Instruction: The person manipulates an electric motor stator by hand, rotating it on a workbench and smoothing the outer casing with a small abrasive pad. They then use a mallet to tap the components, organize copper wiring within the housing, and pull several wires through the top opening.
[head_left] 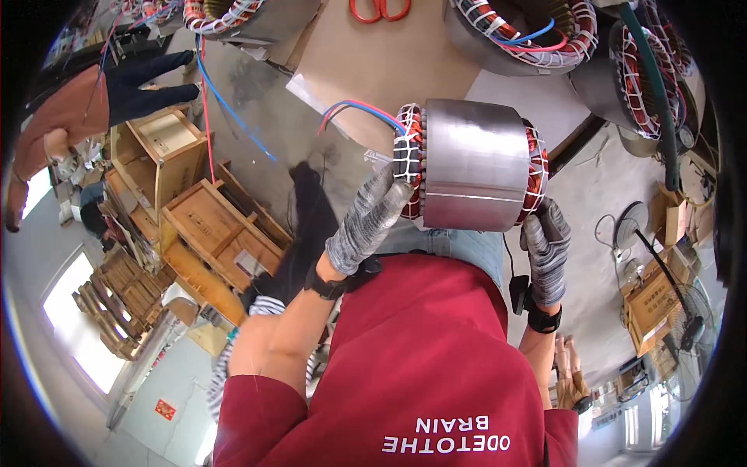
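Observation:
A motor stator (475, 165) lies on its side in front of me, a smooth steel cylinder with red-brown copper windings laced in white cord at both ends. Blue, red and dark lead wires (362, 107) curve out from its left end. My left hand (372, 216), in a grey knit glove, is closed against the left winding end. My right hand (548, 247), gloved alike, grips the lower edge of the right end, its fingers partly hidden behind the stator. The stator sits at the near edge of the cardboard-covered bench (389, 58).
More stators stand along the far side, one at the far right (537, 39) and one at the far left (226, 15). Red-handled scissors (380, 9) lie on the cardboard. Wooden crates (226, 229) stand on the left, near another person (85, 109). A fan (689, 327) is at right.

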Demonstrator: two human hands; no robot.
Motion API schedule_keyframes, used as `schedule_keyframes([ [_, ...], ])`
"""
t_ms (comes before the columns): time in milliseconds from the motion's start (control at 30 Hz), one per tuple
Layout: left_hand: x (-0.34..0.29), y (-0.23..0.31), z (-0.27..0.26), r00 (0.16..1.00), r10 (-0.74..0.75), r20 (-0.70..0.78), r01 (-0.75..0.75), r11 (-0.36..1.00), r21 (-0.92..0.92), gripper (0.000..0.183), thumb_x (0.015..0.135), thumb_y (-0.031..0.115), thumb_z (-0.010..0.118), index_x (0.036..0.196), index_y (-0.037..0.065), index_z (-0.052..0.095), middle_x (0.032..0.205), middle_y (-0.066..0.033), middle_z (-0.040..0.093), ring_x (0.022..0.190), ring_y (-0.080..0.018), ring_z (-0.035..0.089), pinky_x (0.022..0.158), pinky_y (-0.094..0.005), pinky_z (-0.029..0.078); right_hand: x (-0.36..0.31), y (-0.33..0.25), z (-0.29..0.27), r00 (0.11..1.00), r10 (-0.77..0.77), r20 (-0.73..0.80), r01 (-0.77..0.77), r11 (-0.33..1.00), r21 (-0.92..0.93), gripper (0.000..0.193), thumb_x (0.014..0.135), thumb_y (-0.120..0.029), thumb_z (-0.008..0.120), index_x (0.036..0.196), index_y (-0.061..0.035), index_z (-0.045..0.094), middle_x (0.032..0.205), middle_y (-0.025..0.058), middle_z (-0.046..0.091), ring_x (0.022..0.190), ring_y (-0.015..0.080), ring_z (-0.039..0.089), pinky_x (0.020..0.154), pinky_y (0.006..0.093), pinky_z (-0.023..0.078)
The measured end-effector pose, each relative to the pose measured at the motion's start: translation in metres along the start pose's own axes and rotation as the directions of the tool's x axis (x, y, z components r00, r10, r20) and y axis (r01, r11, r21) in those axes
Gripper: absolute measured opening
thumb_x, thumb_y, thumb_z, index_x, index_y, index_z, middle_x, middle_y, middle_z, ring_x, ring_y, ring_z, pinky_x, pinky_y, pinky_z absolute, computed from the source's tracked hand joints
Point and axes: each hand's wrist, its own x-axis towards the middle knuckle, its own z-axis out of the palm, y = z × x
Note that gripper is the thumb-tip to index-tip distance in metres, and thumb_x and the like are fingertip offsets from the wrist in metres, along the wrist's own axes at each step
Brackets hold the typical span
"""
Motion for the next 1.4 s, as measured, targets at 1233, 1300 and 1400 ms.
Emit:
schedule_keyframes([
  [1233, -0.008, -0.02, -0.017, 0.964, -0.042, 0.262, -0.048, 0.944, 0.327, 0.038, 0.084, 0.01, 0.049, 0.121, 0.01, 0.039, 0.123, -0.0159, 0.043, 0.111, -0.0281, 0.046, 0.091, -0.0371, 0.038, -0.005, 0.053, -0.01, 0.998, -0.036, 0.054, 0.033, 0.998, 0.057, 0.048, 0.071, -0.01, 0.07, 0.113, -0.0029, 0.049, 0.108, 0.0054, 0.056, 0.096, 0.0148, 0.053, 0.084, 0.0283, 0.042],
  [1300, -0.005, -0.021, -0.012, 0.949, 0.229, 0.217, -0.299, 0.872, 0.387, 0.041, 0.079, 0.004, 0.053, 0.118, 0.012, 0.043, 0.121, -0.0167, 0.045, 0.102, -0.0306, 0.052, 0.083, -0.0362, 0.044, -0.01, 0.063, -0.017, 0.998, -0.029, 0.051, 0.023, 0.993, 0.116, 0.05, 0.07, -0.01, 0.07, 0.115, -0.0032, 0.048, 0.11, 0.0057, 0.055, 0.097, 0.0151, 0.054, 0.084, 0.0284, 0.042],
  [1400, -0.005, -0.025, -0.015, 0.948, 0.058, 0.312, -0.165, 0.93, 0.33, 0.041, 0.078, 0.004, 0.054, 0.117, 0.01, 0.044, 0.123, -0.0195, 0.043, 0.106, -0.0318, 0.049, 0.087, -0.0356, 0.042, -0.016, 0.07, -0.025, 0.998, 0.061, -0.003, -0.061, 0.998, 0.016, 0.054, 0.069, -0.014, 0.071, 0.116, -0.0034, 0.048, 0.112, 0.0058, 0.055, 0.098, 0.0146, 0.054, 0.083, 0.0294, 0.042],
])
